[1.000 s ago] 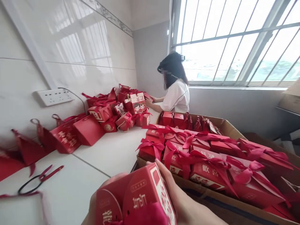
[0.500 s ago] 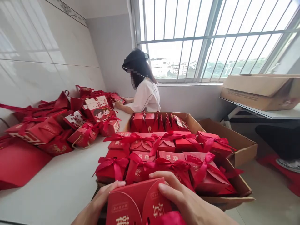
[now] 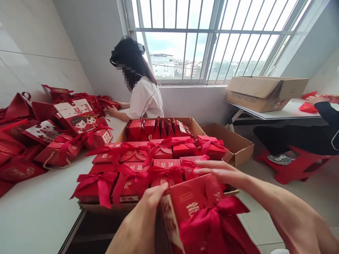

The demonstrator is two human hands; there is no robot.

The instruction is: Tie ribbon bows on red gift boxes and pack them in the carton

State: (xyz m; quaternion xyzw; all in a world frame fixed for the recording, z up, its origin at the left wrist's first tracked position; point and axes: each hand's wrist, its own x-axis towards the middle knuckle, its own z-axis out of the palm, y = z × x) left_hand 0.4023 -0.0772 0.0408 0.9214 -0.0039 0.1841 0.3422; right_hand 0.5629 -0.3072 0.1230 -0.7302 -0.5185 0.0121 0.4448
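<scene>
A red gift box [image 3: 189, 208] with gold characters and a red ribbon bow [image 3: 212, 222] fills the bottom centre. My left hand [image 3: 141, 220] grips its left side, thumb on the top edge. Above the box's far right corner my right hand [image 3: 225, 173] hovers with fingers stretched flat, touching or just over the lid. Just beyond lies a cardboard carton [image 3: 239, 144] packed with several similar red ribboned boxes [image 3: 148, 158].
A white counter [image 3: 39, 208] carries a heap of red gift bags and boxes [image 3: 53, 130] at the left. A person in a white shirt [image 3: 144, 100] works at the far end. Another person's dark sleeve [image 3: 327, 113] rests on a table with a cardboard box [image 3: 265, 92]. A red stool [image 3: 293, 167] stands on the floor.
My view has swung right, bringing the table and the second person into sight. The box has turned in my hands, its bow is now on top, and my right hand has opened and lifted.
</scene>
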